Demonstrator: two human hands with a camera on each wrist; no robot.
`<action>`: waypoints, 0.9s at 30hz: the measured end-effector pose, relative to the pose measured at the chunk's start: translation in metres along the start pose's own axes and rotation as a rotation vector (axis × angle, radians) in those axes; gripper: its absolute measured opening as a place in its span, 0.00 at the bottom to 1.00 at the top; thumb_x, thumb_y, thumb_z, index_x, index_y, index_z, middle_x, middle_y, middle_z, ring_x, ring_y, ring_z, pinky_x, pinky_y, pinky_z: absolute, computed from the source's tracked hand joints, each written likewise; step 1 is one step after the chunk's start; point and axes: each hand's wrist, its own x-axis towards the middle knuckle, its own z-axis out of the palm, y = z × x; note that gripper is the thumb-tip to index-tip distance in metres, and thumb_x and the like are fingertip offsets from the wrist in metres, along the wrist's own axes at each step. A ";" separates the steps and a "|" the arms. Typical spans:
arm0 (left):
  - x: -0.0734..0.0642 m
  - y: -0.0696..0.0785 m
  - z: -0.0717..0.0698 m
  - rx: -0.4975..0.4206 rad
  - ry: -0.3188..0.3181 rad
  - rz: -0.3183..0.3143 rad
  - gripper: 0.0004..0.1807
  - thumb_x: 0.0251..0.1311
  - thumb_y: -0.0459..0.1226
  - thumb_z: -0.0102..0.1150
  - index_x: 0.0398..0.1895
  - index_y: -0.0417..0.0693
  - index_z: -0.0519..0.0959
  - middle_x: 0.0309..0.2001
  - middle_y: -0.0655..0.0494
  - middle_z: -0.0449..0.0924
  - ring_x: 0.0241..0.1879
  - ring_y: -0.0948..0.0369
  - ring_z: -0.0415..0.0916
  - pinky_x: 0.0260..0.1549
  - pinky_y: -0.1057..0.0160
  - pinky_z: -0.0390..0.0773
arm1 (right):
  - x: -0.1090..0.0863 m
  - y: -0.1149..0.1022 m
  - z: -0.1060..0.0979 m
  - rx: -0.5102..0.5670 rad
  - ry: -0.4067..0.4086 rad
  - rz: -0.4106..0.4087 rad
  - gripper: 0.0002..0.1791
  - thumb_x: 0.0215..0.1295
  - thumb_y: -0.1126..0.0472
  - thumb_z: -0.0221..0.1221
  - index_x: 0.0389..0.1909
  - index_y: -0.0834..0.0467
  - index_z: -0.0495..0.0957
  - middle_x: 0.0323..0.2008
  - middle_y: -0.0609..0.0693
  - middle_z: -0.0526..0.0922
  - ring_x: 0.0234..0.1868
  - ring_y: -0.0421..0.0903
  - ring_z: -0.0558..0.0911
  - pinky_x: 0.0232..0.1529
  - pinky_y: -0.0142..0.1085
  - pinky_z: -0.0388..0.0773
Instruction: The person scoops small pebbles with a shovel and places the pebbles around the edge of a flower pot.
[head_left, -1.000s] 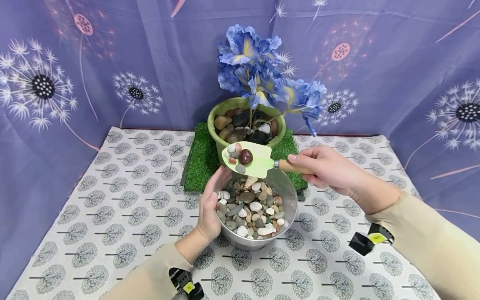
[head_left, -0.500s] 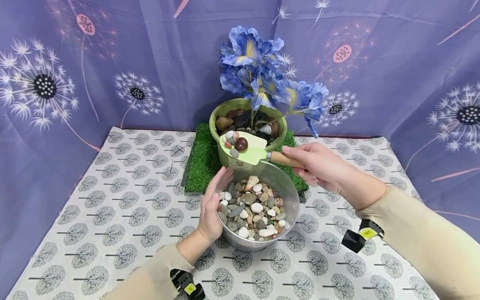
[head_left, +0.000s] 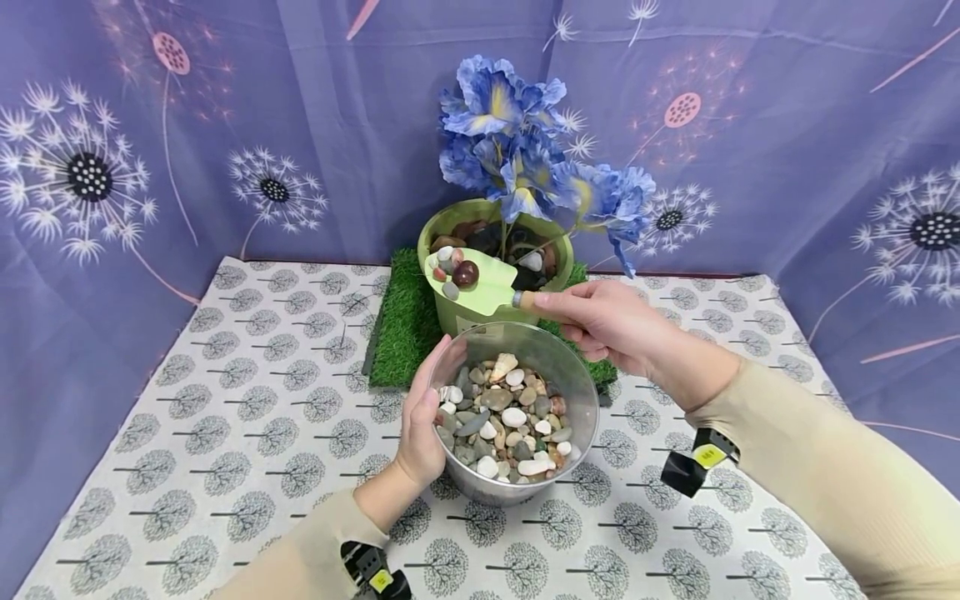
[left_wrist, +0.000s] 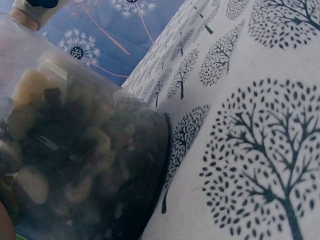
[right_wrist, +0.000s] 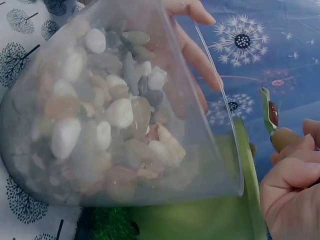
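My right hand (head_left: 607, 321) grips the wooden handle of a pale green trowel (head_left: 491, 287). On its blade lie a dark red round stone (head_left: 466, 274) and several small white, grey and reddish pebbles. The trowel is over the front part of a green flowerpot (head_left: 465, 317), which holds larger stones and blue artificial irises (head_left: 525, 154). My left hand (head_left: 422, 433) holds the left side of a clear bucket (head_left: 581, 392), thumb and fingers spread around its wall. Inside the bucket are mixed pebbles (head_left: 513, 417) and a shell (head_left: 503, 367).
The flowerpot stands on a square of artificial grass (head_left: 401, 333). A white cloth with printed trees (head_left: 262, 400) covers the table. Purple dandelion-patterned fabric (head_left: 345, 125) hangs behind and at both sides.
My right hand has moved the loaded trowel left and away from me, from above the bucket's far rim to over the flowerpot. My left hand stays on the bucket.
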 end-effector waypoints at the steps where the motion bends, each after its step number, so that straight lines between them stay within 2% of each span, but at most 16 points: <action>1: 0.000 0.000 0.000 0.002 0.000 -0.002 0.31 0.65 0.37 0.22 0.69 0.30 0.54 0.61 0.26 0.64 0.65 0.61 0.65 0.68 0.68 0.60 | 0.001 0.000 0.001 0.001 -0.003 -0.005 0.16 0.60 0.46 0.61 0.30 0.57 0.79 0.11 0.43 0.64 0.11 0.37 0.57 0.12 0.27 0.54; 4: 0.000 0.001 0.001 0.001 -0.001 -0.003 0.31 0.65 0.37 0.22 0.69 0.30 0.54 0.62 0.27 0.64 0.66 0.61 0.65 0.68 0.68 0.60 | 0.001 -0.001 0.004 -0.010 -0.003 -0.014 0.15 0.60 0.50 0.62 0.22 0.56 0.75 0.10 0.43 0.64 0.10 0.38 0.57 0.12 0.28 0.54; 8: 0.000 0.003 0.001 -0.001 -0.001 -0.005 0.31 0.65 0.37 0.22 0.69 0.31 0.54 0.62 0.27 0.64 0.66 0.61 0.65 0.68 0.68 0.60 | 0.002 -0.003 0.009 -0.030 0.018 -0.018 0.14 0.61 0.51 0.60 0.28 0.59 0.78 0.11 0.44 0.65 0.11 0.38 0.58 0.13 0.27 0.55; 11: 0.000 0.004 0.001 0.002 0.002 -0.016 0.31 0.65 0.37 0.23 0.69 0.31 0.54 0.62 0.28 0.64 0.65 0.60 0.65 0.68 0.68 0.60 | 0.004 -0.006 0.013 -0.052 0.048 -0.022 0.17 0.61 0.50 0.60 0.36 0.62 0.78 0.12 0.44 0.66 0.12 0.38 0.58 0.14 0.27 0.55; 14: 0.000 0.004 0.001 0.005 0.003 -0.015 0.31 0.65 0.37 0.23 0.69 0.31 0.54 0.63 0.29 0.64 0.65 0.57 0.65 0.67 0.67 0.60 | 0.006 -0.008 0.015 -0.072 0.085 -0.021 0.21 0.60 0.47 0.61 0.37 0.64 0.76 0.13 0.44 0.67 0.12 0.38 0.58 0.14 0.28 0.55; 19: 0.000 0.003 0.001 -0.003 0.000 -0.002 0.31 0.65 0.37 0.23 0.69 0.29 0.54 0.63 0.28 0.63 0.65 0.54 0.65 0.67 0.67 0.61 | 0.011 -0.012 0.020 -0.090 0.125 -0.008 0.20 0.59 0.46 0.61 0.27 0.60 0.74 0.14 0.44 0.68 0.12 0.39 0.58 0.14 0.29 0.55; 27: 0.000 0.003 0.001 -0.011 0.002 -0.006 0.30 0.66 0.38 0.23 0.69 0.30 0.54 0.63 0.27 0.63 0.65 0.53 0.65 0.67 0.67 0.61 | 0.015 -0.019 0.028 -0.081 0.128 -0.030 0.23 0.59 0.43 0.61 0.16 0.54 0.68 0.13 0.44 0.71 0.12 0.39 0.59 0.15 0.29 0.56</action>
